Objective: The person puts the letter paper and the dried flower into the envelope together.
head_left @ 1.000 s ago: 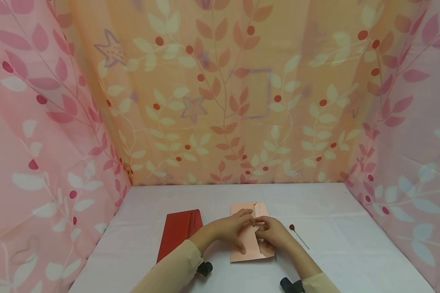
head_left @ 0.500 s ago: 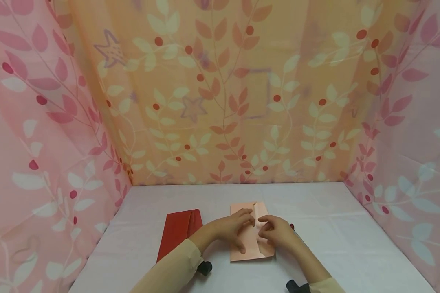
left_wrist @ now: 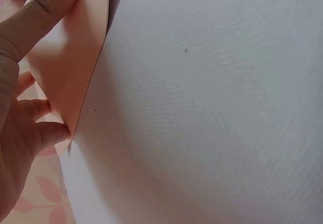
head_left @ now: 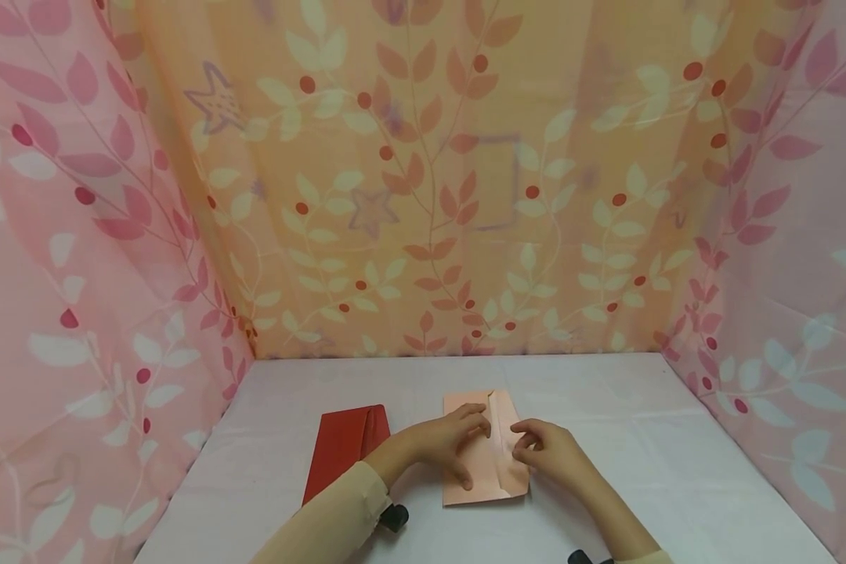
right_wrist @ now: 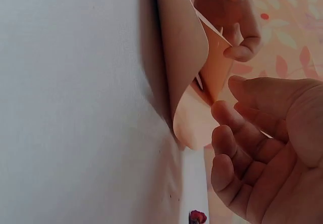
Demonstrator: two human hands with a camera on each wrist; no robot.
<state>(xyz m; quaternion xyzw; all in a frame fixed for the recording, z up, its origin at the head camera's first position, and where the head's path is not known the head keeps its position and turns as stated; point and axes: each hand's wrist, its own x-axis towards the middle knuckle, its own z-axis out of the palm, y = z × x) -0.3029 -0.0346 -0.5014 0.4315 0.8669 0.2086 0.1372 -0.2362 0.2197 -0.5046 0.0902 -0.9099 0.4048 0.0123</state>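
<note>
A peach folded paper (head_left: 493,489) lies on the white table (head_left: 677,470) in the head view. My left hand (head_left: 461,445) rests on its left half, fingers spread and pressing it flat. In the left wrist view the thumb (left_wrist: 35,17) presses the peach paper (left_wrist: 75,72). My right hand (head_left: 529,442) hovers at the paper's right edge with loosely curled fingers and holds nothing. In the right wrist view those fingers (right_wrist: 232,133) sit just off the raised flap of the paper (right_wrist: 186,47), which curls up from the table.
A dark red folded paper (head_left: 341,450) lies left of my left forearm. A tiny red rose on a pin (right_wrist: 198,216) lies on the table by my right hand, hidden in the head view. Pink and orange leaf-print cloth walls (head_left: 423,196) enclose the table on three sides.
My right hand has let go of the paper's middle fold and drawn right, now covering the rose pin. The left hand has stayed pressing on the paper.
</note>
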